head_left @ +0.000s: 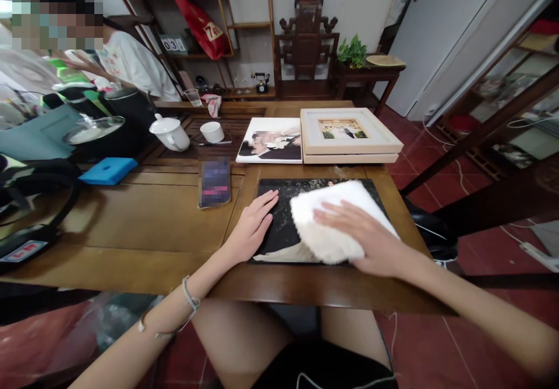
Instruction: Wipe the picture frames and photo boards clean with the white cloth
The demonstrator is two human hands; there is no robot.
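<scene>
A dark photo panel (282, 217) lies flat near the table's front right corner, with a pale dress-like shape along its lower edge. My left hand (254, 226) rests on the panel's left edge, fingers stretched out and holding nothing. On the panel's right part sits a fluffy white cloth (336, 246), covering much of the picture. My right hand (364, 234) presses on this cloth from the right, slightly blurred, its thumb not clearly visible.
Behind the panel lie a white photo print (271, 153) and stacked light wood frames (349, 149). A phone (214, 184), white cup (212, 132), lidded white teacup (170, 134), blue block (108, 171) and headphones (43, 214) are leftward. Another person (135, 63) is at the far left.
</scene>
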